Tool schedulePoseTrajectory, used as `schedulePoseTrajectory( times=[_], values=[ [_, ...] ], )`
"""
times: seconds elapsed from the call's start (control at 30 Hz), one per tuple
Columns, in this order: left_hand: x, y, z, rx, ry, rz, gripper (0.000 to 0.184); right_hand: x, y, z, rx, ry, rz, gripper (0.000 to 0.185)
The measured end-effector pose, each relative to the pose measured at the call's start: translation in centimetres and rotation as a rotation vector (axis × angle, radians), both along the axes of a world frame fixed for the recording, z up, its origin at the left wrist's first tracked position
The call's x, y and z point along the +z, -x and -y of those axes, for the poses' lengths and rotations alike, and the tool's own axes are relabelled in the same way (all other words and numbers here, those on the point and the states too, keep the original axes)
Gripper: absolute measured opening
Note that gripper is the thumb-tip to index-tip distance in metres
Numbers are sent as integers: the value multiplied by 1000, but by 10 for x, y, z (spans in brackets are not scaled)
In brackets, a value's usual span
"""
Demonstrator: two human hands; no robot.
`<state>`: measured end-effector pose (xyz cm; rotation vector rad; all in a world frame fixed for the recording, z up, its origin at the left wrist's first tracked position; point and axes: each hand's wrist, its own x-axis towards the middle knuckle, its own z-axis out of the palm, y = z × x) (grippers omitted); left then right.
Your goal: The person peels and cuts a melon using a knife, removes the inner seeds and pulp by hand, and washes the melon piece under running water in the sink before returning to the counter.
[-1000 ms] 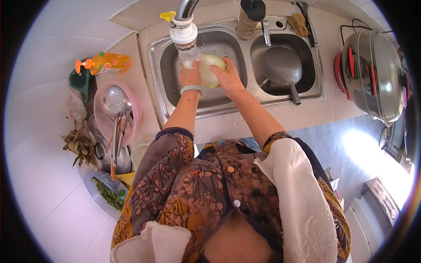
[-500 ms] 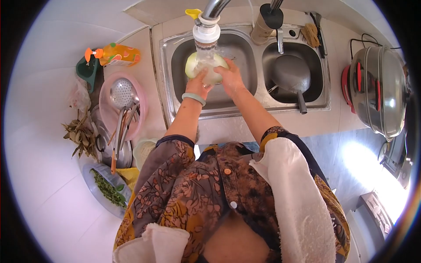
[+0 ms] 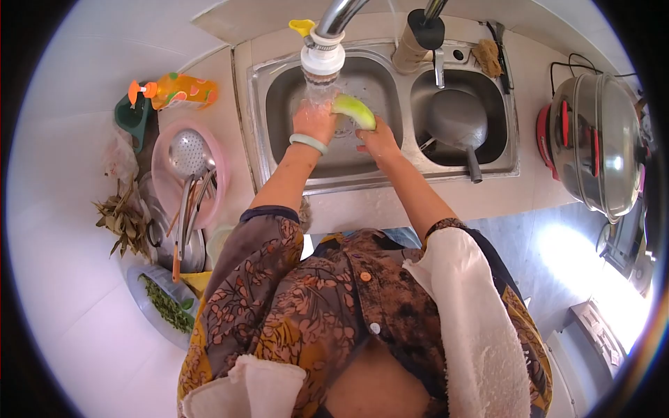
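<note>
A curved green piece of melon or gourd (image 3: 354, 110) is held over the left sink basin (image 3: 359, 157), its green outer side up. My right hand (image 3: 380, 141) grips its right end, with the thumb and fingers around the lower edge. Under the water running from the white faucet filter (image 3: 323, 59) is my left hand (image 3: 315, 122), a pale bangle on its wrist. It is beside the left end of the melon piece; water and the hand's angle hide its fingers, so its grip cannot be made out.
A dark pan (image 3: 456, 118) lies in the right basin. Left of the sink are an orange soap bottle (image 3: 182, 91), a pink basin (image 3: 221, 174) with a skimmer (image 3: 188, 150), and a container of green leaves (image 3: 167, 303). A large lidded steel pot (image 3: 589, 143) stands at the right.
The melon piece has moved from under the faucet to the right and turned, showing its green side. My right hand shifted right and lower with it; my left hand stays under the stream.
</note>
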<state>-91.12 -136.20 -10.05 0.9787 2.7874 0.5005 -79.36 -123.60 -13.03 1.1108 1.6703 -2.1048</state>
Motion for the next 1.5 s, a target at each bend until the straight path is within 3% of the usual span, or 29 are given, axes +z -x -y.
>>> schedulePoseTrajectory(
  times=[0.1, 0.17, 0.3, 0.4, 0.5, 0.57, 0.63, 0.67, 0.77, 0.83, 0.9, 0.93, 1.0, 1.07, 1.17, 1.27, 1.37, 1.47, 1.5],
  values=[
    [1, 3, 0, -117, -157, -76, 49, -16, -14, -4, -80, -71, -3, 51],
    [5, 5, 3, -170, -165, -15, 50, -18, -22, -7, -42, -244, -51, 46],
    [14, 6, 16, -245, -276, -183, 44, -24, -26, -24, 42, -634, -278, 43],
    [15, 4, 20, 62, -439, 25, 36, -19, -16, -63, 49, -455, -59, 40],
    [31, -2, 19, 376, -533, 222, 34, 9, -2, -78, -796, 156, -170, 38],
    [30, -1, 26, 497, -434, 278, 34, -22, -8, -104, -794, 195, -304, 41],
    [9, 8, 33, 527, -220, 246, 36, -116, 4, -148, -569, 28, -513, 44],
    [2, 11, 37, 615, -318, 351, 39, -154, 2, -164, -499, -57, -578, 46],
    [-22, -2, 50, 638, -40, 258, 45, -109, 4, -175, -595, -84, -456, 16],
    [-49, 4, 50, 682, -145, 322, 47, -54, 19, -193, -759, 87, -537, 15],
    [-67, -29, 70, 751, -194, 424, 49, 22, 37, -182, -798, -46, -364, 16],
    [-47, -34, 60, 824, -306, 593, 48, -6, 40, -201, -673, -103, -338, 26],
    [8, -56, 37, 926, -528, 955, 47, 7, 34, -199, -565, -219, -324, 33],
    [4, -53, 28, 932, -630, 1064, 48, 17, 36, -191, -458, -337, -314, 43],
    [20, -66, 22, 941, -788, 1169, 51, 52, 23, -178, -281, -485, -404, 43],
    [29, -75, 18, 957, -931, 1235, 46, 76, 26, -184, -77, -771, -663, 45],
    [26, -92, 16, 1096, -994, 1200, 46, 115, 15, -185, -48, -657, -411, 46],
    [26, -118, 8, 1180, -1056, 1257, 41, 84, -30, -190, -146, -437, -542, 44],
    [28, -125, 5, 1194, -1090, 1261, 40, 91, -43, -186, -30, -400, -551, 42]
  ],
)
